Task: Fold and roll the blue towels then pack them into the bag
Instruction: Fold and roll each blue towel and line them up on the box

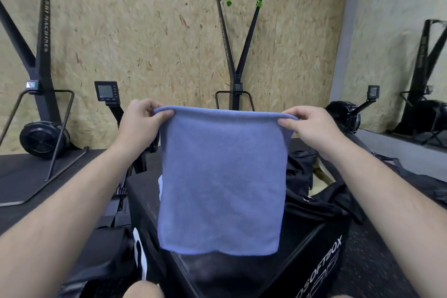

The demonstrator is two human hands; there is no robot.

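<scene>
I see the blue towel (221,176) hanging flat in the air in front of me, above the black box (321,251). My left hand (140,123) pinches its top left corner and my right hand (312,128) pinches its top right corner. A black bag (321,203) lies on the box, just right of the towel

Worn on the head, looking forward and slightly down, close behind the raised blue towel (221,176) (wide-angle, straight edges bowed), facing the chipboard wall (145,31) and the ski machine (235,75) against it.
</scene>
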